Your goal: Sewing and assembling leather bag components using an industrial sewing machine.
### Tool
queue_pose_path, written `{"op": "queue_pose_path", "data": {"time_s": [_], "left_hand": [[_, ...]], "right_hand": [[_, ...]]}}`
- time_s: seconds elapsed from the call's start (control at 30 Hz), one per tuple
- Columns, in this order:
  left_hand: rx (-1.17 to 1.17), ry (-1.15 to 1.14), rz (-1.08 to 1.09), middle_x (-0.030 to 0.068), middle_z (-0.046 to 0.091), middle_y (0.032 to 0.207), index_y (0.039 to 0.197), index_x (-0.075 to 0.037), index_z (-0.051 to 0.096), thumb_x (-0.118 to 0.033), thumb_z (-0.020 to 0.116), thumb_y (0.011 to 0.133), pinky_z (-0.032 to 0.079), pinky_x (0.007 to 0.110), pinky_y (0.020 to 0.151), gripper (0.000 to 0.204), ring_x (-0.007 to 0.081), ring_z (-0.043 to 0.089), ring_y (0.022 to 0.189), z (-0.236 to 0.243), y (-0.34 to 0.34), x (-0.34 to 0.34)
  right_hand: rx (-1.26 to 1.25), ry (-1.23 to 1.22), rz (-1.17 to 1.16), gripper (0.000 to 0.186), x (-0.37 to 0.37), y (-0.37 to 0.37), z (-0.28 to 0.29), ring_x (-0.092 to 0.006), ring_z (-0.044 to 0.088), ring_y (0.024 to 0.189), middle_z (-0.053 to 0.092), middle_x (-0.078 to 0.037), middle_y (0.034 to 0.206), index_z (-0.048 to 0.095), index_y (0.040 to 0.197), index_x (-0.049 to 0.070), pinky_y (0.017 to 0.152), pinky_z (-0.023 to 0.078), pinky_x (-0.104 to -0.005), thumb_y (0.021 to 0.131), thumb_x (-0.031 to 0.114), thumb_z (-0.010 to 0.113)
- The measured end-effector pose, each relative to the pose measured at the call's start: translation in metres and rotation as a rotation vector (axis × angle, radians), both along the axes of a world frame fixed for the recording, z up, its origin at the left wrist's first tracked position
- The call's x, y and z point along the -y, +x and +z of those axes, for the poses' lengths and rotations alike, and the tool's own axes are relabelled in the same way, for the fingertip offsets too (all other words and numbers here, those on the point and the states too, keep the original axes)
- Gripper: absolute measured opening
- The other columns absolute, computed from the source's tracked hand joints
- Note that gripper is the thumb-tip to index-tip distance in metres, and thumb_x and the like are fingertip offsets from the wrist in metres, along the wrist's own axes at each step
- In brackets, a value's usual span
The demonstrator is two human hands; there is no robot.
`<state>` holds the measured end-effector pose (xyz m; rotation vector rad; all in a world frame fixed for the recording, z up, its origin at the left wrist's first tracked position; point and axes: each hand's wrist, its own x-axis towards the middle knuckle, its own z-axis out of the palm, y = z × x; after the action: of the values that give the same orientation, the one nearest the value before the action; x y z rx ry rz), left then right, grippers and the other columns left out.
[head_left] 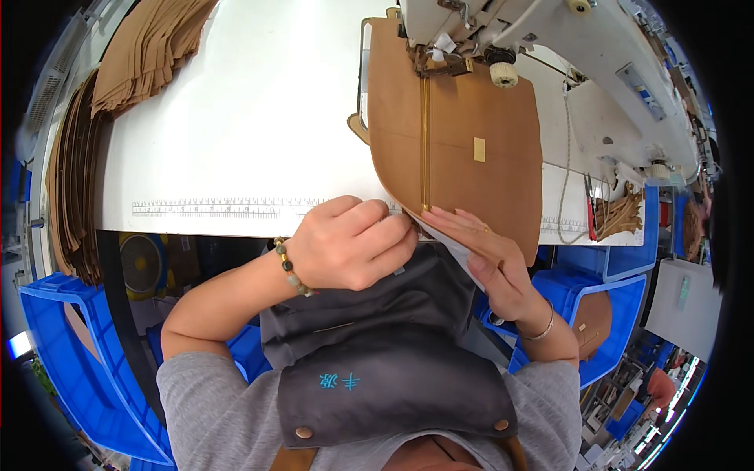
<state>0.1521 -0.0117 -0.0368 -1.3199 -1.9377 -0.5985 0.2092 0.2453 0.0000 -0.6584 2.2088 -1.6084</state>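
A brown leather-like panel [503, 110], rounded at its near left corner, lies under the head of a sewing machine [503, 31]. A gold zipper [425, 141] runs along it from the needle area toward me. My left hand [357, 243] is closed at the panel's near edge, by the zipper's end; whatever its fingertips pinch is hidden. Stretched out flat, the fingers of my right hand [483, 247] rest on the panel right of the zipper's near end, thumb apart and below. A pale strip [448, 245] shows beneath that hand. A small yellowish tape piece [479, 149] sits on the panel.
Stacks of brown pieces [149, 55] stand at the far left of the white table [251, 118]. A printed ruler [212, 207] runs along its near edge. Blue crates [86, 353] flank me. Red-handled scissors [591, 212] and brown scraps [620, 212] lie at right.
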Motion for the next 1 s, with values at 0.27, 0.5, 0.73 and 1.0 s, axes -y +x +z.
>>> {"op": "queue_pose_path", "data": {"time_s": [0.27,0.5,0.73,1.0], "left_hand": [[0.063,-0.105,0.082,-0.0036,0.050,0.070,0.087,-0.010,0.074,-0.012,0.070,0.067,0.039,0.025,0.050,0.020,0.0102,0.052,0.060,0.003,0.001,0.004],[0.126,-0.207,0.045,-0.0011,0.052,0.070,0.078,-0.010,0.071,-0.013,0.068,0.070,0.040,0.028,0.051,0.009,0.0134,0.053,0.061,0.010,0.007,0.006],[0.206,-0.419,0.173,0.0017,0.046,0.068,0.066,-0.007,0.061,-0.012,0.067,0.067,0.035,0.029,0.051,0.008,0.0149,0.050,0.060,0.022,0.031,-0.013],[0.128,-0.439,0.202,-0.0002,0.048,0.065,0.062,-0.009,0.058,-0.009,0.067,0.074,0.033,0.029,0.052,0.015,0.0133,0.049,0.060,0.022,0.033,-0.022]], "right_hand": [[0.022,-0.009,-0.007,0.048,0.000,-0.001,0.000,-0.0336,0.044,0.150,0.057,-0.015,0.153,0.056,0.148,0.000,0.126,0.022,-0.0496,0.108,0.025,0.044],[-0.104,0.190,0.137,0.048,-0.011,0.003,0.009,-0.0363,0.044,0.150,0.053,-0.018,0.156,0.056,0.148,0.003,0.125,0.026,-0.0496,0.109,0.029,0.046],[0.030,-0.106,-0.879,0.040,-0.101,-0.034,-0.004,-0.0206,0.061,0.126,0.064,-0.016,0.136,0.057,0.142,-0.003,0.108,0.049,-0.0375,0.108,0.018,0.051],[0.484,-0.141,-0.345,0.040,-0.131,-0.019,-0.051,-0.0202,0.068,0.104,0.067,-0.015,0.124,0.057,0.138,-0.003,0.088,0.056,-0.0329,0.103,0.016,0.059]]}}
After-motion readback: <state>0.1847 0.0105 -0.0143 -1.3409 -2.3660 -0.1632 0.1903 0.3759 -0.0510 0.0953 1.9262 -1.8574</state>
